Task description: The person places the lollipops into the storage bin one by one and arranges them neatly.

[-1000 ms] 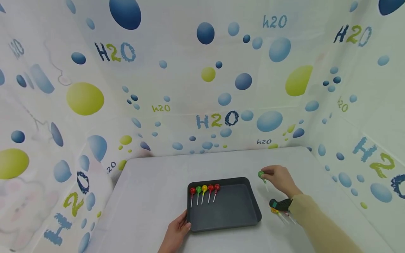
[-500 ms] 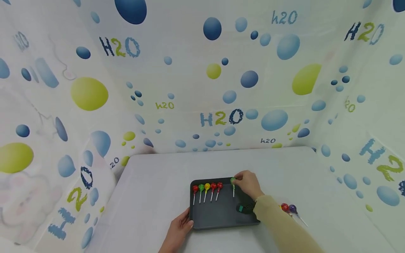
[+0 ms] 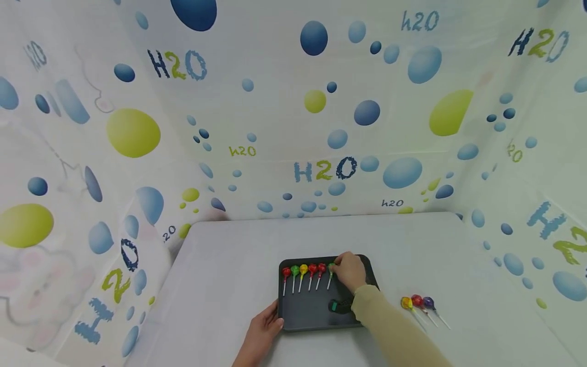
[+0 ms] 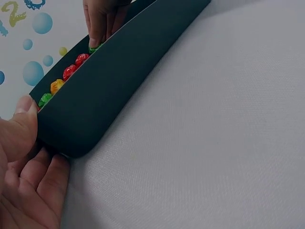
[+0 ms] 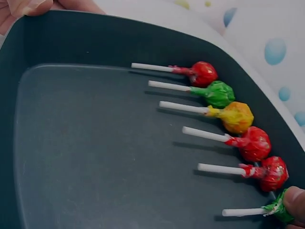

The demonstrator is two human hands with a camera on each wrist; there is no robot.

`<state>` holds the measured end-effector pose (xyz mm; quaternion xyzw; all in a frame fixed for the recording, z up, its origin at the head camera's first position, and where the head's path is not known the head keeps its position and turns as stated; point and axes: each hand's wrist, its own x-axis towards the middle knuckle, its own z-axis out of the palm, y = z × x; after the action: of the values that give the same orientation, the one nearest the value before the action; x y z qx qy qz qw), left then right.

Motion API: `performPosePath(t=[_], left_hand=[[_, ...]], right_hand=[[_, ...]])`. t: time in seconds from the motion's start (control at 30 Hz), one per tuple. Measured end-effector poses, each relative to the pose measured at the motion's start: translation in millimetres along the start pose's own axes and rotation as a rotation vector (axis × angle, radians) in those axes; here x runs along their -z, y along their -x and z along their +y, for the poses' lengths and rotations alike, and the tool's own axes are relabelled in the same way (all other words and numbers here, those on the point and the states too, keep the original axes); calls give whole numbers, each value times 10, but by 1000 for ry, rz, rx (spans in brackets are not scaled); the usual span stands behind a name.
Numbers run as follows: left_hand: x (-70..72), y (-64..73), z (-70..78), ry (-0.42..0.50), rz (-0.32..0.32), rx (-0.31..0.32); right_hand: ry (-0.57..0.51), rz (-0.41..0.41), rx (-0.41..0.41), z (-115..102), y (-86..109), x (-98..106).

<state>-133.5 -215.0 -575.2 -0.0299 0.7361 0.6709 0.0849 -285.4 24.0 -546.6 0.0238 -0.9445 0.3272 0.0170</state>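
Clock positions read from the centre of the dark grey rectangular tray, head view, twelve at the far side. Set on the white-covered worktop.

At eight o'clock: left hand, grasping the tray by the corner there — thumb over the rim, other fingers at the lower outer edge.

At one o'clock, inside the rim: right hand, fingers pinching the head of a green-wrapped lollipop. Held at twelve, close to the far wall, white stick towards six. Contact between stick and tray floor: cannot tell.

From ten round to just short of twelve: row of five lollipops lying in the tray — red, green, yellow, red, red. Heads along the far wall, sticks roughly towards six. Just beside the last red: the pinched one.

Towards four: beige sleeve of the right arm. Between four and five, above the tray: black wrist device.

At three, on the worktop apart from the tray: three loose lollipops, yellow, red, purple, sticks towards five.

Beyond twelve: white backdrop, blue and green spots, "H2O" lettering.
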Motion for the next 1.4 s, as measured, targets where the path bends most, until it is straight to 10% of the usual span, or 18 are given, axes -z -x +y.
performPosePath(t=[1.4], left_hand=[[-12,-20,2,-33,28,45]], right_hand=[[23,51,4,-13,38,36]])
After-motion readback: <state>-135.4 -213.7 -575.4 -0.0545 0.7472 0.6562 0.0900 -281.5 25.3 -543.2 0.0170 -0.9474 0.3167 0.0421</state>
